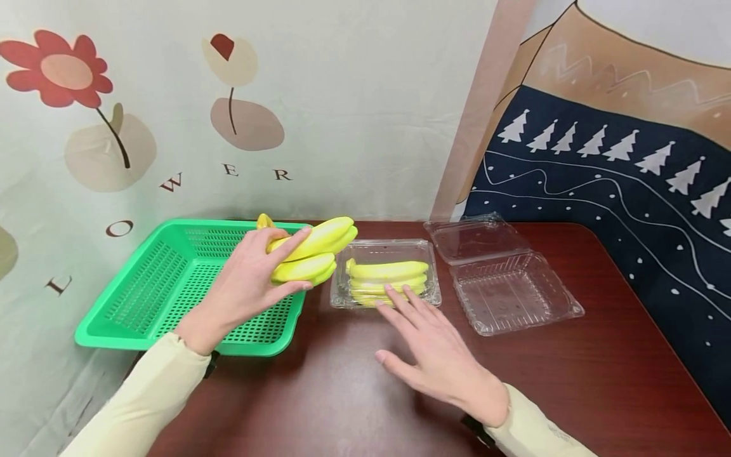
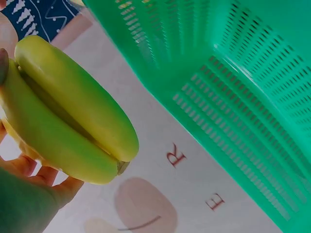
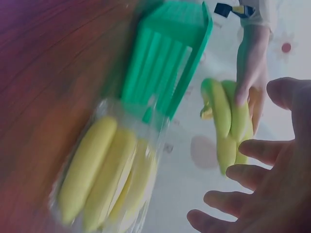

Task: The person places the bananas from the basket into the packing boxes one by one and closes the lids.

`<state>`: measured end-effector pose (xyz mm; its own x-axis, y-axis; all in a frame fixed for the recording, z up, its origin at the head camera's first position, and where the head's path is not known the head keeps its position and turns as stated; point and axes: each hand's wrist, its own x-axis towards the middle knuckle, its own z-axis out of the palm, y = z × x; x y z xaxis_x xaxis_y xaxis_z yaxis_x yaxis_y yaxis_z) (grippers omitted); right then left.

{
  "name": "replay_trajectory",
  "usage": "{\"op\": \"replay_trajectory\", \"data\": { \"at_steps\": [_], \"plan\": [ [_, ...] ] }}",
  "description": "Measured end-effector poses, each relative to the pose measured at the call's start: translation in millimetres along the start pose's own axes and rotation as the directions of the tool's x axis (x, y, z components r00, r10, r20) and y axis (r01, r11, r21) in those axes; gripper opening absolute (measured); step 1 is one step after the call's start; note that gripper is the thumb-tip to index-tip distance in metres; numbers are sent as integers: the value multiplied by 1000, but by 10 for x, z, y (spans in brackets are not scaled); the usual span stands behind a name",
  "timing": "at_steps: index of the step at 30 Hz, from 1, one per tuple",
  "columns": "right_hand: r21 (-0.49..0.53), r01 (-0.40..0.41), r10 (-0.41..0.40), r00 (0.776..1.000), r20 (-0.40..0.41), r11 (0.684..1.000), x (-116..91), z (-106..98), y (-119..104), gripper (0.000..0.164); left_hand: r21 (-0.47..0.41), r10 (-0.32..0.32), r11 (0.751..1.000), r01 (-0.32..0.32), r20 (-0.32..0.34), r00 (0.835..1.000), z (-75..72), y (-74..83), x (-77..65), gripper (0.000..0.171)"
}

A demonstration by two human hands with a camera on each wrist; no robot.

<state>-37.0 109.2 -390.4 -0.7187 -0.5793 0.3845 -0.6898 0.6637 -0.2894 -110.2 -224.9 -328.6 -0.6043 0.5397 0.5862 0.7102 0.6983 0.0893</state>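
Observation:
My left hand (image 1: 247, 273) grips a bunch of yellow-green bananas (image 1: 322, 244), fingers over the top and thumb along the near side. The bunch is held up by the right rim of the green basket (image 1: 288, 330). In the left wrist view, two plump bananas (image 2: 68, 116) of the bunch face the camera. My right hand (image 1: 431, 352) is spread with straight fingers and holds nothing. Its fingertips overlap the near edge of a clear plastic box (image 1: 436, 295) in the head view. Inside that box lie several yellow bananas (image 1: 394, 271) under shiny plastic.
To the right stands a second clear plastic box (image 1: 516, 295), its hinged lid (image 1: 480, 238) folded back. All stand on a dark red table (image 1: 342, 393). A printed cloth (image 1: 365, 114) hangs behind it.

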Motion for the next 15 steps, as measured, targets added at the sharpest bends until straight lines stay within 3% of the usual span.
{"op": "replay_trajectory", "data": {
  "at_steps": [8, 15],
  "plan": [
    [-18, -142, 141, 988, -62, 990, -359, -227, 340, 71, -40, 63, 997, -63, 9, 998, 159, 178, 222, 88],
    [-11, -318, 317, 947, -55, 948, -636, -427, 588, 72, -54, 107, 993, -105, 35, 994, 327, 366, 401, 85]
  ]
}}
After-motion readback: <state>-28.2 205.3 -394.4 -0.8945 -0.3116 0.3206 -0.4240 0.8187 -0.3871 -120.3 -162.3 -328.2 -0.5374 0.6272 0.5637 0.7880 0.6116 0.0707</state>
